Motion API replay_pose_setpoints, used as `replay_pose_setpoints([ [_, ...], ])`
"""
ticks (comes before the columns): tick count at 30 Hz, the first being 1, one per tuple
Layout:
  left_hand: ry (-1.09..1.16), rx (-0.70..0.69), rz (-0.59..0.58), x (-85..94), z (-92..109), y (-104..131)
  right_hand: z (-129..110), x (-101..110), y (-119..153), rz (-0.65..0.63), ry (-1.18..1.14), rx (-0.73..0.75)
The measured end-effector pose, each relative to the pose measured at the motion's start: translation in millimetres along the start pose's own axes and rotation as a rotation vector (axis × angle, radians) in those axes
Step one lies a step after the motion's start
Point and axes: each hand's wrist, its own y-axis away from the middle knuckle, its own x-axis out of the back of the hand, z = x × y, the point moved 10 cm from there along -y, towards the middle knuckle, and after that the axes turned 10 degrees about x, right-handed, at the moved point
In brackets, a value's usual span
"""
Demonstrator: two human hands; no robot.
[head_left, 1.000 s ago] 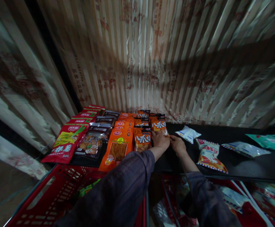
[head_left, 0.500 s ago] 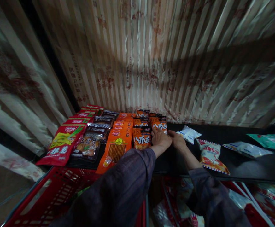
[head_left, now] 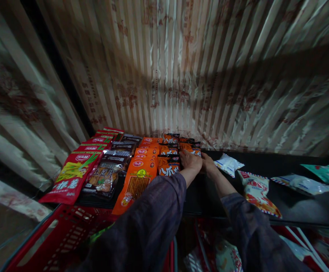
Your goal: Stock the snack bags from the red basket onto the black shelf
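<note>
My left hand lies against the small orange-and-black snack bags in the right-hand column, its fingers partly hidden. Close on its right, my right hand touches the side of the same column; its fingertips are hidden behind the left hand. Left of them runs another column of orange-and-black bags. Beyond it lie overlapping long orange packets, dark packets with clear windows and red packets, all on a black shelf.
On the shelf's right are a small white bag, a red-and-white bag, a silvery bag and a green bag. Red baskets stand below the front edge. A striped, plastic-covered wall rises behind.
The view has shifted slightly, so the shelf's right-hand bags appear lower and farther right. Both hands stay at the right column of orange bags, my left hand now covering more of the front bag.
</note>
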Motion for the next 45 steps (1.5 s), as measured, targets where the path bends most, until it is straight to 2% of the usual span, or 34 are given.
replay_pose_setpoints([
  [10,-0.098,0.034,0.045,0.2,-5,-22,4,3,0,0.018,0.152,-0.110],
  [22,-0.178,-0.013,0.012,-10.4,-6,-36,9,1,-10,0.077,0.174,-0.118],
  [28,-0.183,-0.036,0.011,-8.7,-5,-42,5,0,-8,0.098,0.193,-0.133],
  [39,-0.165,-0.075,0.059,-3.2,5,-17,-14,1,-7,0.031,0.265,-0.079],
  [45,-0.187,-0.084,0.014,-2.7,3,-4,-18,2,-6,0.009,0.286,-0.057],
])
